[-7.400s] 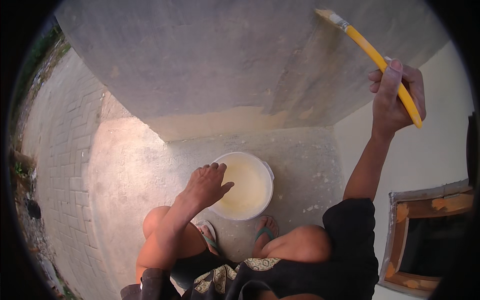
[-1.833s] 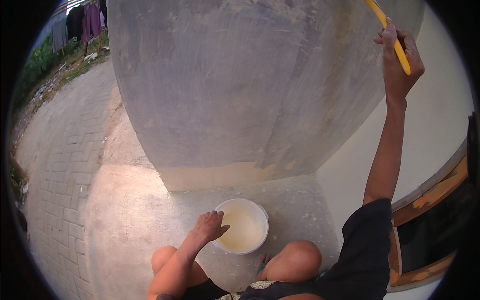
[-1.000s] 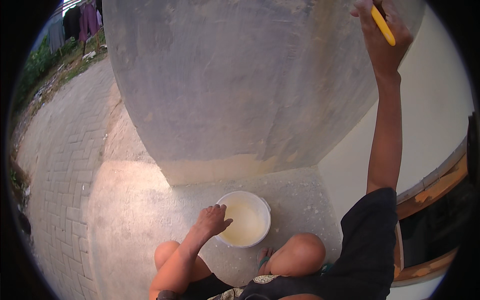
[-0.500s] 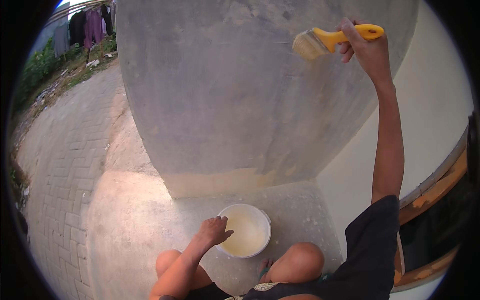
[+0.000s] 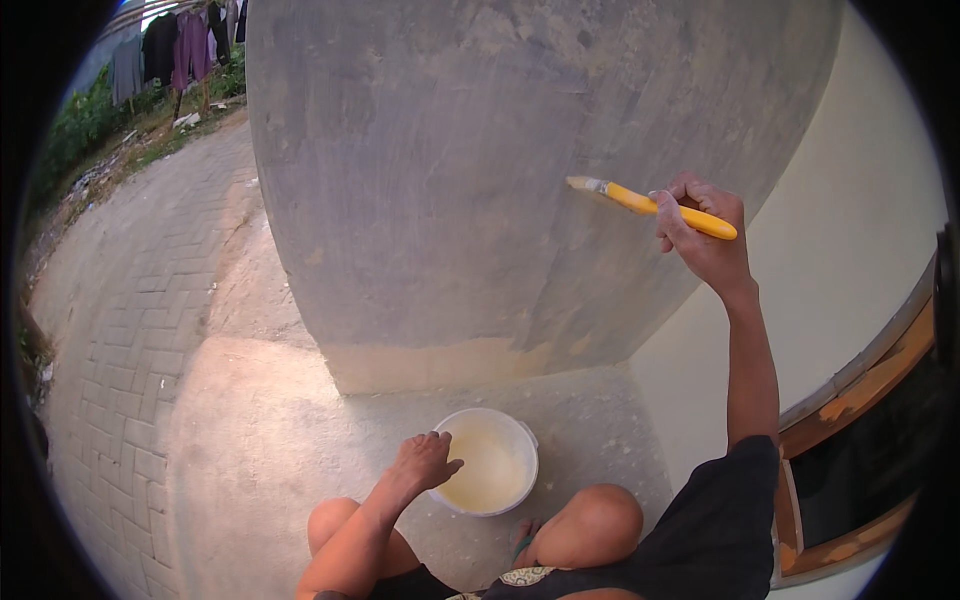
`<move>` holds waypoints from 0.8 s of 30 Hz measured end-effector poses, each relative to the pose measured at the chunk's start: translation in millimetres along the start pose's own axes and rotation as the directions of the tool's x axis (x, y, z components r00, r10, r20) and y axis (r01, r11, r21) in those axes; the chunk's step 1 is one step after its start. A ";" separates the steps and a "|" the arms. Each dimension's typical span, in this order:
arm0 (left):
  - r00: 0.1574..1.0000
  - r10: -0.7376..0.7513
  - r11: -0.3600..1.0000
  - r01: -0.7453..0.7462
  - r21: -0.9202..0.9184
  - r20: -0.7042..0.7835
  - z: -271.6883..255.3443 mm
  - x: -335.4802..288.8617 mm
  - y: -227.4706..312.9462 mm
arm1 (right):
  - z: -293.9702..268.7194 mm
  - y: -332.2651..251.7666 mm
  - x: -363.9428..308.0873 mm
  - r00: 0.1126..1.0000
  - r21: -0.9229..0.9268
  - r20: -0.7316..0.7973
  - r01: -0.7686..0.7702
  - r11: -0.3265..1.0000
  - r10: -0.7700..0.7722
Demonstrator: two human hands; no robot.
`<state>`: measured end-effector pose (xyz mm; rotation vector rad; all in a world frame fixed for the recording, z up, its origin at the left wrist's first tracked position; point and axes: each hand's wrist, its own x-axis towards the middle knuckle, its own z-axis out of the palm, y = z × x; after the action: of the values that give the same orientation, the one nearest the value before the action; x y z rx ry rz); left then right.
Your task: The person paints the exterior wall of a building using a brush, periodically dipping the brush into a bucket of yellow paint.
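Note:
My right hand (image 5: 708,228) is closed round the yellow handle of a paintbrush (image 5: 640,202). The brush is seen edge-on, its pale bristles pointing left against the grey wall (image 5: 430,200). Low in front of me stands a white bucket (image 5: 533,470) holding a cream-coloured liquid (image 5: 490,465). My left hand (image 5: 425,460) grips the bucket's left rim, with the thumb over the inside; the fingers curled at the edge are partly hidden.
A pale wall (image 5: 840,210) meets the grey one at the right, with a wooden-framed window (image 5: 865,480) below it. Concrete floor (image 5: 270,450) lies under the bucket. Paving (image 5: 130,370) runs along the left, and clothes (image 5: 190,50) hang at the far left.
My right hand has brought the paintbrush down the wall, and the brush has turned from its broad face to its narrow edge. My left hand stays at the bucket.

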<state>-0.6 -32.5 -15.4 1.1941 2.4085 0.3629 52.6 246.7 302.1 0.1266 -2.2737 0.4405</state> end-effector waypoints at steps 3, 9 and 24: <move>1.000 0.011 1.000 -0.011 0.006 -0.008 6.0 -2.0 -5.5 | 2.3 -19.4 10.8 0.909 0.125 0.299 -0.341 0.932 0.292; 0.999 0.021 1.000 -0.021 0.010 -0.032 7.5 1.1 -2.1 | -45.7 -15.1 65.0 0.958 -0.022 -0.276 -0.088 0.996 0.078; 0.996 -0.064 0.998 0.066 -0.025 0.067 2.1 -2.6 -0.1 | 15.1 1.2 -32.2 0.872 0.050 0.317 -0.408 0.912 0.373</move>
<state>1.8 -34.6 -16.6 1.0958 2.3717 0.3294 63.5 240.9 268.7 -0.2327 -2.5807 0.8140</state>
